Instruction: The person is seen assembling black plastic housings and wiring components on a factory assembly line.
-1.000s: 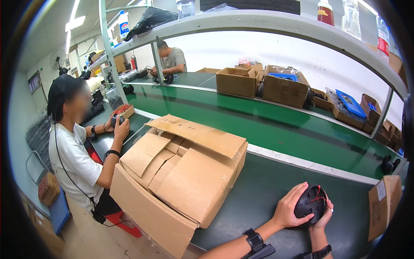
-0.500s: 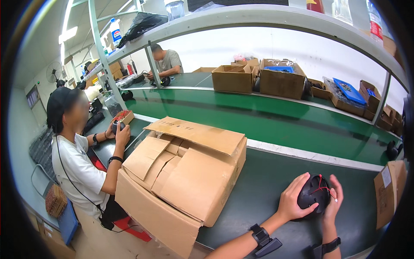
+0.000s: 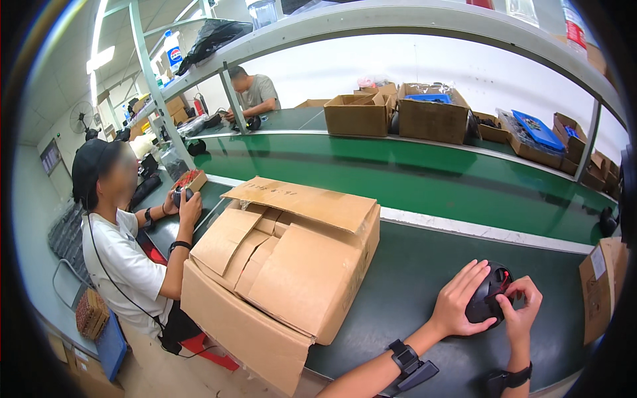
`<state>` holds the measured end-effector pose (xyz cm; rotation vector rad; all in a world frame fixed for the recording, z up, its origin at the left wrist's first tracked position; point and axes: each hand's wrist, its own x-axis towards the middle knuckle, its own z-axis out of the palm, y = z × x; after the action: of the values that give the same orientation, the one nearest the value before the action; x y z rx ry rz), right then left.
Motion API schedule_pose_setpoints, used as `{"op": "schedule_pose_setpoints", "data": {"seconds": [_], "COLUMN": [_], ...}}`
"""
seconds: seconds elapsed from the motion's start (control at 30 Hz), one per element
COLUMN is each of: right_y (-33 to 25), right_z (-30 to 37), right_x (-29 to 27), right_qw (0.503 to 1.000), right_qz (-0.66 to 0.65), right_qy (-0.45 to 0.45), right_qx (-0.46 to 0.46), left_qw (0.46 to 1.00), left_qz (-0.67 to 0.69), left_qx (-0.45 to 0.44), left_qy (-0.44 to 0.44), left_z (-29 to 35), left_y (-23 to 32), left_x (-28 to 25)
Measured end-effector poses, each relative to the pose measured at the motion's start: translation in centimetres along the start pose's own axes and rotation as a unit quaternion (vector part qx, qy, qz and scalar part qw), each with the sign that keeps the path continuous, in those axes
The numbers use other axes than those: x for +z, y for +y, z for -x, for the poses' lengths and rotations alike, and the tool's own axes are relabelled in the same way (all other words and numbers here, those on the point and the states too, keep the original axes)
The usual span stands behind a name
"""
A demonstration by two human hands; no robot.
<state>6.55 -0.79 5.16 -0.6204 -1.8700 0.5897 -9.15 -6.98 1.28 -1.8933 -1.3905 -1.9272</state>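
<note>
A round black plastic housing (image 3: 483, 306) rests on the dark green bench top at the lower right. My left hand (image 3: 458, 302) wraps its left side, fingers along the top and thumb at the near edge. Thin red wires (image 3: 505, 277) come out of the housing's upper right part. My right hand (image 3: 523, 308) is at its right side, thumb and forefinger pinched together where the wires run. The wires' loose end is hidden by those fingers. Each wrist carries a black strap, the left with a dark block (image 3: 418, 377).
A large open cardboard box (image 3: 292, 265) stands to my left, another carton (image 3: 600, 285) at the right edge. Beyond the bench runs a green conveyor belt (image 3: 398, 169), with boxes of parts (image 3: 431, 119) behind it. A co-worker (image 3: 126, 239) sits at the left, another (image 3: 255, 93) farther back.
My right hand has moved from cupping the housing's right side to a pinch at the red wires. The housing is turned, and the wires' white end is now out of sight.
</note>
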Motion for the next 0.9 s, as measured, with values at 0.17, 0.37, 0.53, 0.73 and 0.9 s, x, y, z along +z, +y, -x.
{"op": "schedule_pose_setpoints", "data": {"seconds": [0.17, 0.37, 0.53, 0.73, 0.9], "right_y": [-0.2, -0.5, 0.3, 0.7, 0.4], "right_z": [0.2, 0.1, 1.0, 1.3, 1.0], "right_x": [0.4, 0.9, 1.4, 1.3, 1.3], "right_qw": [0.999, 0.995, 0.998, 0.999, 0.999], "right_qz": [0.018, 0.041, 0.006, -0.004, 0.020], "right_qy": [-0.041, -0.067, -0.043, -0.029, -0.012], "right_qx": [0.004, -0.069, -0.051, -0.016, -0.035], "left_qw": [1.000, 1.000, 0.999, 0.999, 1.000], "left_qz": [-0.004, -0.007, -0.032, -0.022, -0.010], "left_qx": [0.006, 0.020, 0.025, 0.026, 0.016], "left_qy": [0.000, -0.011, -0.011, -0.009, -0.012], "left_z": [0.0, -0.1, -0.3, -0.5, -0.5], "left_y": [0.2, 0.3, 0.3, 0.3, 0.4], "left_x": [0.0, -0.1, -0.4, 0.0, 0.3]}}
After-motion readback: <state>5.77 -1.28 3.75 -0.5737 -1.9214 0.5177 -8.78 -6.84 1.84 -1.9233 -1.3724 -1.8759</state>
